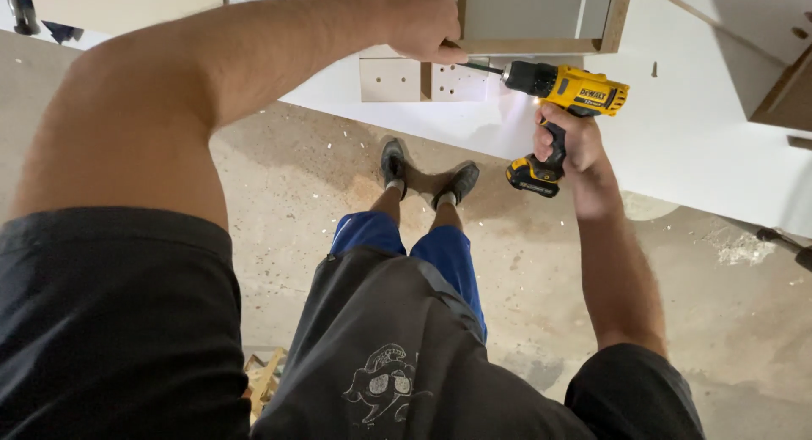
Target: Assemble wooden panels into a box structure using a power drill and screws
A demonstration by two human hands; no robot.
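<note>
My right hand (568, 144) grips the handle of a yellow and black cordless drill (565, 91). Its bit points left toward the edge of a wooden frame piece (524, 44) lying on a white workbench (677, 144). My left hand (416, 19) presses down on that frame right by the bit's tip, fingers curled over its edge. Two small pale panels with drilled holes (423, 79) hang at the bench edge just below my left hand.
A concrete floor (304, 195) dusted with sawdust lies under my feet (427, 176). More pale boards (761, 25) lie at the far right of the bench. A dark tool handle (782, 241) pokes in at the right, and wood scraps (264, 381) lie at the bottom.
</note>
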